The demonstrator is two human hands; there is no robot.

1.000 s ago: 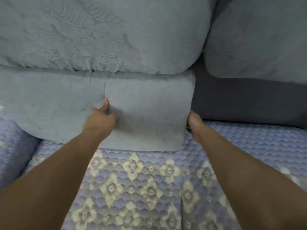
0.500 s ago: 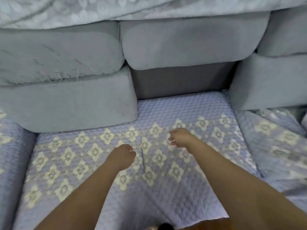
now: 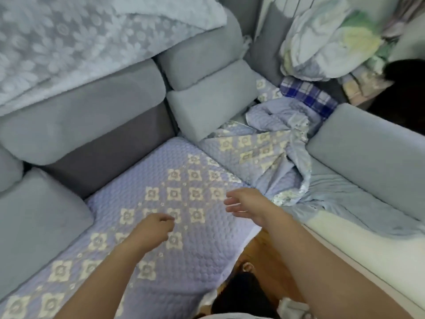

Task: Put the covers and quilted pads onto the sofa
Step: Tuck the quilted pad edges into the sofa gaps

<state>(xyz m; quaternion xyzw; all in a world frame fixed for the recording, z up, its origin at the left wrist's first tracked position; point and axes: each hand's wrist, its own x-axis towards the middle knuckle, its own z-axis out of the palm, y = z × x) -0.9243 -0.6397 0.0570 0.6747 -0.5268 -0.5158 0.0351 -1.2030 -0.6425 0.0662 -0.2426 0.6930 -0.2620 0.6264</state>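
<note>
A lilac quilted pad [image 3: 184, 176] with cream flower motifs lies flat on the sofa seat in the middle. My left hand [image 3: 153, 231] hovers over it with loosely curled fingers, holding nothing. My right hand [image 3: 246, 204] is above the pad's right edge, fingers spread and empty. A second quilted pad [image 3: 271, 143] lies crumpled on the corner seat to the right. Grey sofa cushions [image 3: 211, 107] lean against the backrest. A pale lace cover [image 3: 76, 42] drapes over the top of the backrest.
A heap of bedding [image 3: 322, 40] and a blue checked cloth [image 3: 308, 97] sit in the far right corner. A grey bolster [image 3: 368, 153] and a rumpled light-blue sheet [image 3: 345, 203] lie on the right seat. Wooden floor [image 3: 259, 252] shows below the pad.
Both hands let go of the grey cushion at the back and pulled away over the pad. The view swung to the right, bringing the crumpled pad and corner into sight.
</note>
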